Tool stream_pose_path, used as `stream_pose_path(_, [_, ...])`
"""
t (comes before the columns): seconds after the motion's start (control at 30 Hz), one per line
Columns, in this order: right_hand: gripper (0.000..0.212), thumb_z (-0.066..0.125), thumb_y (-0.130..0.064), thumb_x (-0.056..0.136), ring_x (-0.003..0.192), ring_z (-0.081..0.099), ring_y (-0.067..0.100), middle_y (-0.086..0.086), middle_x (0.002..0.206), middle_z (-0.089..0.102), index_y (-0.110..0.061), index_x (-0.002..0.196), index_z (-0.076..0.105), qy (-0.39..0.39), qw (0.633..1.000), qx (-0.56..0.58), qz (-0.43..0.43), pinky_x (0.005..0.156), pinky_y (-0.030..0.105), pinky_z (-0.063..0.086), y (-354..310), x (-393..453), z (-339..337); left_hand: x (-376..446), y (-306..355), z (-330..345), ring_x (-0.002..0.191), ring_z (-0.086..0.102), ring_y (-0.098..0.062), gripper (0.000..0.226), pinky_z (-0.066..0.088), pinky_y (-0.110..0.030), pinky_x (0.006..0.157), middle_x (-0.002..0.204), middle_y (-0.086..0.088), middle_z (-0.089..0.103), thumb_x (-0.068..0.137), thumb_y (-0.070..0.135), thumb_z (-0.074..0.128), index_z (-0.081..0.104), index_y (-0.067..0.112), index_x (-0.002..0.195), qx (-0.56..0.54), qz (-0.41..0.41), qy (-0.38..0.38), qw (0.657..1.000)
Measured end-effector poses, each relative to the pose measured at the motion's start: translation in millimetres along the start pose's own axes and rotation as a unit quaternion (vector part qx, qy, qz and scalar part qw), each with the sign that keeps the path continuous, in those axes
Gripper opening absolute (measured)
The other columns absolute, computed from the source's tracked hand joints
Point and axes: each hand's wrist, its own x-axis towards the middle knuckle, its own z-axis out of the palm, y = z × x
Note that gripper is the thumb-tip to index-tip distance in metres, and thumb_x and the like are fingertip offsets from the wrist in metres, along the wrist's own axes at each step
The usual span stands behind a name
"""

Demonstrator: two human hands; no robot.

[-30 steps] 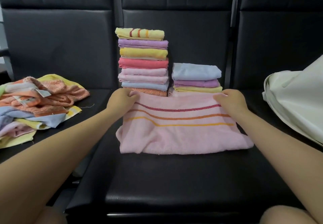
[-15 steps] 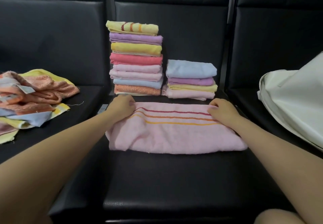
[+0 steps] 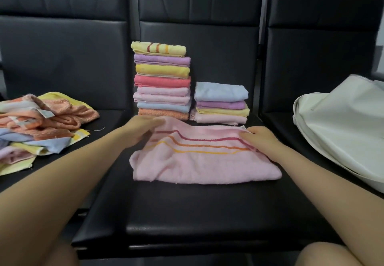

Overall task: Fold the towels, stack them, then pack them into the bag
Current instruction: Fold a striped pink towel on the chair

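1. Pink towel (image 3: 203, 162) lies folded across the middle black seat (image 3: 187, 209), its three stripes, red, orange and yellow, running along the far half.
2. Left hand (image 3: 141, 129) is at the towel's far left corner, fingers curled round the raised edge of the cloth and lifting it slightly off the seat.
3. Right hand (image 3: 260, 139) is at the far right corner, fingers bent over the towel's edge, gripping it against the seat.
4. Both hands are well apart, one at each end of the towel, both forearms stretched forward.
5. Behind the towel stands a tall stack (image 3: 163, 83) of eight folded towels, yellow striped on top, orange at the bottom, against the seat back.
6. Just beside it on the right is a short stack (image 3: 221, 103) of four: blue, purple, yellow, pink.
7. On the left seat sits a loose pile (image 3: 39, 124) of unfolded towels in orange, yellow, blue and pale purple.
8. On the right seat rests a white bag (image 3: 340, 124), leaning, well apart from the pink towel.
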Motion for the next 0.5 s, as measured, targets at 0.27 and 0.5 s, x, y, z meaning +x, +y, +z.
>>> stream_pose_path(0.27, [0.019, 0.065, -0.019, 0.090, 0.097, 0.067, 0.023, 0.006, 0.106, 0.069, -0.020, 0.109, 0.067, 0.096, 0.950, 0.295, -0.020, 0.077, 0.037, 0.058, -37.4, -41.7, -21.1, -42.2, 27.8, -2.0, 0.102, 0.066, -0.026, 0.026, 0.057, -0.033, 0.074, 0.117, -0.017, 0.066, 0.098, 0.014, 0.051, 0.060, 0.002, 0.120, -0.186, 0.051, 0.047, 0.980])
stream_pose_path(0.5, [0.021, 0.067, -0.010, 0.088, 0.096, 0.069, 0.019, 0.004, 0.105, 0.072, -0.020, 0.106, 0.071, 0.095, 0.918, 0.371, -0.104, 0.075, 0.028, 0.057, -97.7, -77.0, -62.6, -97.4, 99.1, -8.0, 0.097, 0.064, -0.021, 0.016, 0.057, -0.038, 0.082, 0.107, -0.004, 0.067, 0.096, 0.025, 0.055, 0.066, 0.020, 0.106, -0.145, 0.155, 0.171, 0.962])
